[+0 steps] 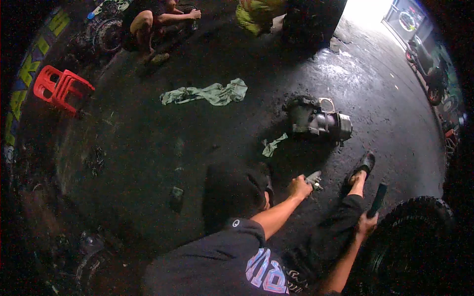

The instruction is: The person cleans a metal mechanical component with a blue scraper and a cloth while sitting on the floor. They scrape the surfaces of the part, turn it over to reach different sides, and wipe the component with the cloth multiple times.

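My left hand (300, 188) is closed around a small grey metal engine part (314, 178) with a light, brass-like fitting. To its right, my right hand (367, 223) grips a dark, flat, bar-shaped object (378, 199), held above the floor next to a large knobby tyre. Beyond my hands a motorcycle-type engine (322, 124) lies on the dark floor. A pale flat gasket or flange plate (327, 105) shows at its upper side. A small green rag (274, 145) lies just left of the engine.
The knobby tyre (411, 218) is close at my right. A larger green cloth (222, 92) lies farther off. Red plastic stools (63, 87) stand at the left. Another person (148, 27) squats at the top left; a second person (255, 16) is partly visible. A motorcycle (426, 64) stands at the right.
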Tool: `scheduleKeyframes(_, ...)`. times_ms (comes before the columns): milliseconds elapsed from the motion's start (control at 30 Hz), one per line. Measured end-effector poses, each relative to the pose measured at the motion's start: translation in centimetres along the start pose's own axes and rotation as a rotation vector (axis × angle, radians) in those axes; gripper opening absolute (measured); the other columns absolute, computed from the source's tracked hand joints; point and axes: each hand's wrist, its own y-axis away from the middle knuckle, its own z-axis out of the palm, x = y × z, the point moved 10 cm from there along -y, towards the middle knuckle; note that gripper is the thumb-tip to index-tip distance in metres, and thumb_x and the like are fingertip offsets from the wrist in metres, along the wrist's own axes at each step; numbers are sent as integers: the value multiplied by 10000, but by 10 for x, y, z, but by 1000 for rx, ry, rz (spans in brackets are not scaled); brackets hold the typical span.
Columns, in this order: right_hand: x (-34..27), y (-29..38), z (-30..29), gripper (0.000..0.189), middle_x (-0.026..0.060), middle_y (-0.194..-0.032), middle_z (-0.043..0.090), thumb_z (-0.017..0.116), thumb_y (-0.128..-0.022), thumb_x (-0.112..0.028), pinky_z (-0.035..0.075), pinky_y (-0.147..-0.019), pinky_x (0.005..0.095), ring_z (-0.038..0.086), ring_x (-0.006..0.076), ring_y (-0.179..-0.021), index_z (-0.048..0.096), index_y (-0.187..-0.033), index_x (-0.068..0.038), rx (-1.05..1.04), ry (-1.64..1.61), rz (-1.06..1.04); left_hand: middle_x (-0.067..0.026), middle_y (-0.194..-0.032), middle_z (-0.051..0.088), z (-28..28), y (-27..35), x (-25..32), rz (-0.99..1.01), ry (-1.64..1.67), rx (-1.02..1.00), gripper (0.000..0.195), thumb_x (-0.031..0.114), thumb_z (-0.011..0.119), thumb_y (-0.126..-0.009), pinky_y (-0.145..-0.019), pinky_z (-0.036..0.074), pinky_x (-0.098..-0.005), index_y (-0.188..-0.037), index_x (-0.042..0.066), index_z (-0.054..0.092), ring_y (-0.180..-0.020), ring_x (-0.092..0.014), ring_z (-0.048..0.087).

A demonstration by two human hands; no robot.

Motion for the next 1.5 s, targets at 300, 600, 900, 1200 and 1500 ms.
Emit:
scheduleKeyframes(300, 64, -2, 41, 403, 208, -786, 606, 638, -722, -332, 441, -650, 388, 583, 328, -718, 586, -822, 55, 194, 96, 195, -225, -841, 602, 1, -10, 9, 46, -68, 40, 316, 216, 569, -647, -741, 461, -429, -919, 59, 607, -830, -369, 578)
scheduleKeyframes(600, 271, 323, 16, 261, 202, -730, 598, 584, -762, -243, 429, -611, 435, 568, 371, -679, 589, -796, 15, -201, 152, 526, -198, -981, 588, -10, -12, 24, -42, -51, -32, 474, 153, 577, -585, -820, 434, -395, -1047, 48, 547, -952, -333, 555)
scheduleKeyframes(900, 132, 309, 98, 260, 200, -752, 601, 575, -765, -259, 433, -622, 439, 571, 373, -705, 595, -811, -3, -477, 47, 515, -221, -1021, 565, 22, -17, 48, 61, -30, -79, 531, 228, 620, -591, -839, 423, -393, -1077, 34, 528, -965, -356, 540)
scheduleKeyframes(1200, 77, 209, 128, 261, 197, -774, 604, 566, -769, -274, 438, -634, 443, 574, 375, -732, 602, -825, -22, -434, -25, 444, -175, -886, 626, 12, 5, 50, 407, 108, 51, 448, 364, 652, -687, -726, 460, -329, -928, -12, 620, -818, -270, 612)
scheduleKeyframes(1500, 111, 198, 113, 263, 195, -795, 608, 557, -772, -290, 442, -645, 447, 577, 377, -759, 608, -840, -41, -437, 65, 549, -143, -866, 633, -19, 25, 64, 499, 153, 131, 346, 293, 628, -712, -708, 467, -307, -916, 14, 621, -789, -251, 616)
